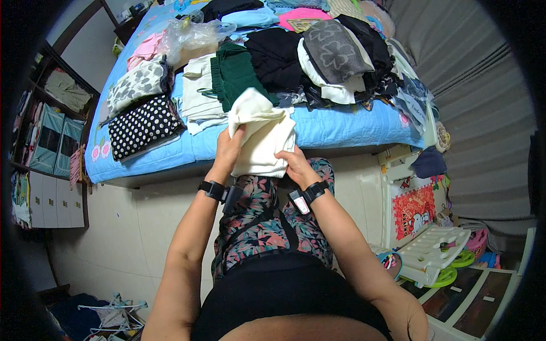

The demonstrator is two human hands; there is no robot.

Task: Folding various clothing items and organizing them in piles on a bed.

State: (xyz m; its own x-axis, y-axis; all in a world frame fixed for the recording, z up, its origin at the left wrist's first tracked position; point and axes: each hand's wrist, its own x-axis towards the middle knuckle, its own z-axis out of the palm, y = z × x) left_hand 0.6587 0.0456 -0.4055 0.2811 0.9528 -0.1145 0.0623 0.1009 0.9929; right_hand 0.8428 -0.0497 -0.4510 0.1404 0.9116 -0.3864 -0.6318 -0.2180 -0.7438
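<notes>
My left hand (230, 145) grips the left edge of a folded white garment (266, 147), its thumb over the cloth. At the lower right of the same garment, my right hand (297, 167) pinches the edge. The garment is over my knees at the bed's edge, its upper part bunched up. Just beyond it on the bed lie a dark green garment (236, 72) with a gathered edge and a stack of folded white clothes (200, 98). Farther left are a black polka-dot folded garment (144, 127) and a grey-and-white patterned one (137, 87).
A blue quilt (349, 128) covers the bed. Black clothes (275, 57), a grey patterned garment (335, 51) and a clear plastic bag (187, 40) lie on it. An open wardrobe (53, 128) stands left; a white plastic rack (433, 251) is at right, clothes hangers (115, 313) at lower left.
</notes>
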